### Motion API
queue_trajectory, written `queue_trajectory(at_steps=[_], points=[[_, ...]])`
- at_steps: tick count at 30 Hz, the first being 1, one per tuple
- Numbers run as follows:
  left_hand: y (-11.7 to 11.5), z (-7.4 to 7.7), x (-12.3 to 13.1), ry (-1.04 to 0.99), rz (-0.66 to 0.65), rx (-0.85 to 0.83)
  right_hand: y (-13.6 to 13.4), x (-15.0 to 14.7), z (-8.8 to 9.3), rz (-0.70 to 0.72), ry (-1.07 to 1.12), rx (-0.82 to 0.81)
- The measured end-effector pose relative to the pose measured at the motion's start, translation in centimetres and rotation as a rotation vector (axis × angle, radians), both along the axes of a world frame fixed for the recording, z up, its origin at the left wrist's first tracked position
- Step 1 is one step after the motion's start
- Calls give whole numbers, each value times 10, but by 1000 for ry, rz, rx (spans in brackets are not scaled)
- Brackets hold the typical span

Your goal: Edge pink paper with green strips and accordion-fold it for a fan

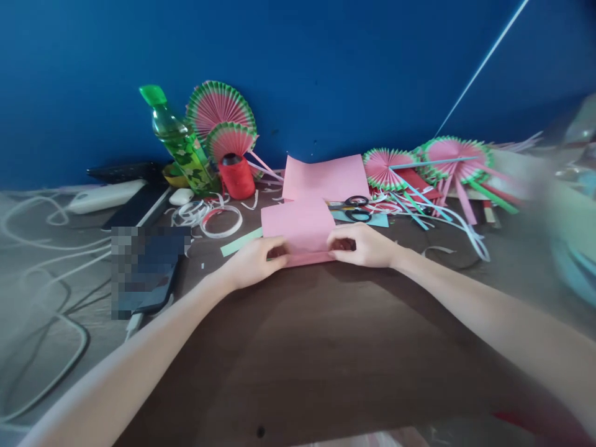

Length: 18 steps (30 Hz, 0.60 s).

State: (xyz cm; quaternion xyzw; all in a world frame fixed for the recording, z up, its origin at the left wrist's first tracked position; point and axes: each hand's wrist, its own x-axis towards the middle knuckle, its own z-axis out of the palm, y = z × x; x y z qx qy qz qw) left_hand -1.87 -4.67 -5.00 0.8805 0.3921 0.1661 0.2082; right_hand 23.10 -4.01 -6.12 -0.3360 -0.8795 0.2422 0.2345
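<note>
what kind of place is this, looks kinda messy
Probably a desk or table used for paper crafts, at home or in a small workshop; I can't tell which. The pleated paper fans, scissors and pink sheet being handled suggest it.

Bottle label [189,160]: leafy green print, too small to read
Phone screen [161,267]: partly blocked out by pixelation, nothing legible
Readable text, brands, numbers, signs: none elsewhere
</note>
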Motion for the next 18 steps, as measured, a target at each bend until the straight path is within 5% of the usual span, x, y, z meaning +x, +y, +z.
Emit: queue_trajectory(at_steps=[8,18], points=[[4,6,0,-29,-37,-189,1,-1,5,-11,-11,-272],[9,9,-5,34,-180,-223,7,5,6,63,-92,-332]])
